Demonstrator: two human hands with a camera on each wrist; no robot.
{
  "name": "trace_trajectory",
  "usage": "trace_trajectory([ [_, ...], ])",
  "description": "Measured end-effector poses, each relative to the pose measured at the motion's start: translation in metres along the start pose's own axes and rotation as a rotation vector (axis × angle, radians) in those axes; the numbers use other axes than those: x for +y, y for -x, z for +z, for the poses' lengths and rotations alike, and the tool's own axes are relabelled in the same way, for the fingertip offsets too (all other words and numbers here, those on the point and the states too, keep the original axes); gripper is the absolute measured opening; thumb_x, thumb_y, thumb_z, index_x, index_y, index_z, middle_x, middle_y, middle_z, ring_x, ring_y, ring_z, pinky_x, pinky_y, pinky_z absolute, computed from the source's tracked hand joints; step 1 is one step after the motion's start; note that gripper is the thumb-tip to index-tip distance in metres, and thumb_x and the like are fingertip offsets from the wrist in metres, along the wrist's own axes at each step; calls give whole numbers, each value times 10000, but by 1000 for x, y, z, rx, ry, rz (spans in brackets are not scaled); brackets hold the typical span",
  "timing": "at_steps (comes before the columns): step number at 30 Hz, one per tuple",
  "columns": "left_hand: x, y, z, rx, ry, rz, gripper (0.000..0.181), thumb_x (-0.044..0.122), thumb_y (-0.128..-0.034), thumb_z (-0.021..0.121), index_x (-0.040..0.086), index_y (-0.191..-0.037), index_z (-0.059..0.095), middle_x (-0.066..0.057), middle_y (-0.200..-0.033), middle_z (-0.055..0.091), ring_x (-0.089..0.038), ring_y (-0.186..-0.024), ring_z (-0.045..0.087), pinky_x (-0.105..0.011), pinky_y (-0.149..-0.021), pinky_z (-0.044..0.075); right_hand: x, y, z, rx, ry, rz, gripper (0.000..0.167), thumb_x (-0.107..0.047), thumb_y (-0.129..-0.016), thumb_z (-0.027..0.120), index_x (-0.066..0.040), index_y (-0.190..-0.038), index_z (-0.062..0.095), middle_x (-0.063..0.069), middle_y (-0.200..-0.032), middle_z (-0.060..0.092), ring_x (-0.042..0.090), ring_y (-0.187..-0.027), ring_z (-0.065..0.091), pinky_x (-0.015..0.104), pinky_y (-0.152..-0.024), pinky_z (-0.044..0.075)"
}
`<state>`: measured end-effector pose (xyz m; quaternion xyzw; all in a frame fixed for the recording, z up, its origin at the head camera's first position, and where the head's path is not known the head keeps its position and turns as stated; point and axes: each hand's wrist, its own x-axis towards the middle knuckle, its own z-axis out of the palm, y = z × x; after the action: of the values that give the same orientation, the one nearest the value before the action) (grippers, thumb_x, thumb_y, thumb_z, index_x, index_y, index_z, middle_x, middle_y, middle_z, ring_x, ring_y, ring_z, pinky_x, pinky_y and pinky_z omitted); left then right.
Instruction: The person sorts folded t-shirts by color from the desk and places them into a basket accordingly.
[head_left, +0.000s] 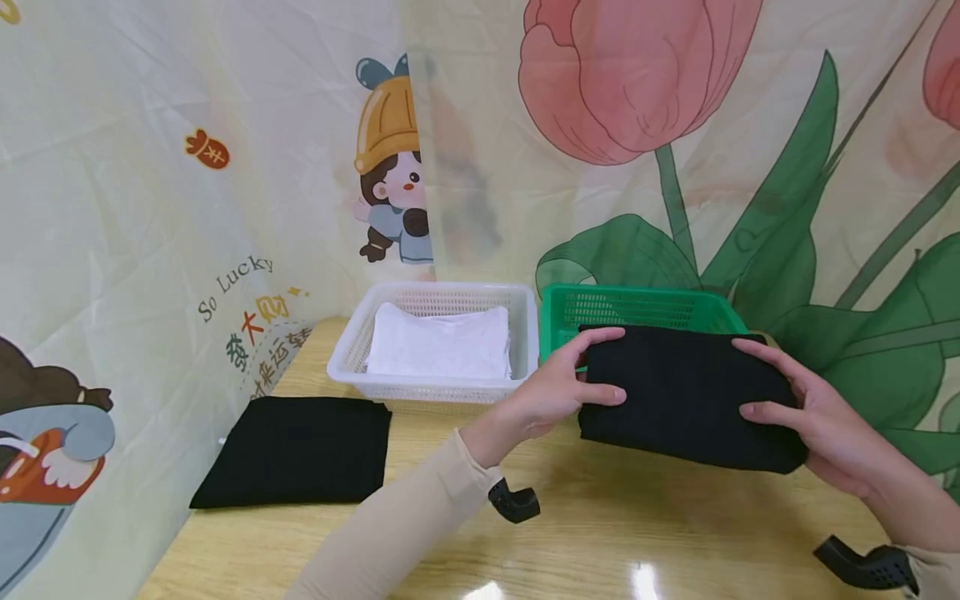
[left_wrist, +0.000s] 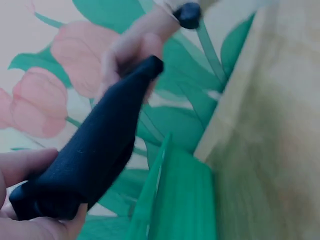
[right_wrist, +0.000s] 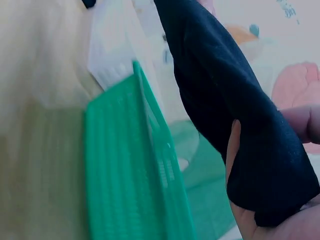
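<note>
Both hands hold a folded piece of black cloth (head_left: pixel 682 400) in the air, in front of and partly over the green basket (head_left: pixel 637 296). My left hand (head_left: pixel 558 379) pinches its left end, thumb on the near face and fingers at the top edge and behind. The right hand (head_left: pixel 817 417) grips the other end the same way. In the left wrist view the folded cloth (left_wrist: pixel 95 145) looks thick, in layers, and tilted. The right wrist view shows the cloth (right_wrist: pixel 220 80) above the rim of the green basket (right_wrist: pixel 125 165). The basket's inside is largely hidden by the cloth.
Left of the green basket stands a white basket (head_left: pixel 435 389) with folded white cloth (head_left: pixel 438 343) in it. Another folded black cloth (head_left: pixel 300 450) lies on the wooden table (head_left: pixel 480 533) at the left. A printed curtain (head_left: pixel 480 167) hangs behind and along the left side.
</note>
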<state>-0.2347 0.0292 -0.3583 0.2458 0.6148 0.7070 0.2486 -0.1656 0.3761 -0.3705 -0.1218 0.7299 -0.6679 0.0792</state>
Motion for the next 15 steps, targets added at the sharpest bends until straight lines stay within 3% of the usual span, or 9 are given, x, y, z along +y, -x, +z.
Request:
trace_trajectory([
  [3,4,-21,-2,54,-33,6,738,-47,-933,772,324,-1526,536,44,-1307,626,-153,-1127,648,-342,-943,588,-8,-18,-11,-26,-51,-9,776,97,-1066,499,-316,-1685,276,-159,-1478,516,38,-1210,661,339,-868,625],
  [7,8,-47,-6,109,-42,12,724,-31,-933,779,329,-1518,551,32,-1279,590,-164,-1081,654,-345,-939,583,-14,-44,-25,-22,-38,-4,759,81,-1067,516,-298,-1684,286,-143,-1465,529,45,-1198,670,338,-858,628],
  [12,4,-75,-14,159,-42,17,719,-36,-939,771,300,-1532,542,4,-1270,581,-175,-1060,667,-367,-957,576,-11,-71,-40,22,56,41,750,-5,-1083,567,-316,-1693,263,-5,-1609,317,-28,-1185,632,282,-865,611],
  [15,-4,-89,-18,192,-43,6,717,-46,-943,759,288,-1537,539,-1,-1324,582,-170,-1091,652,-387,-999,561,-3,-84,-46,28,42,73,756,-36,-1085,582,-318,-1700,245,-2,-1576,336,-28,-1164,640,278,-868,608],
])
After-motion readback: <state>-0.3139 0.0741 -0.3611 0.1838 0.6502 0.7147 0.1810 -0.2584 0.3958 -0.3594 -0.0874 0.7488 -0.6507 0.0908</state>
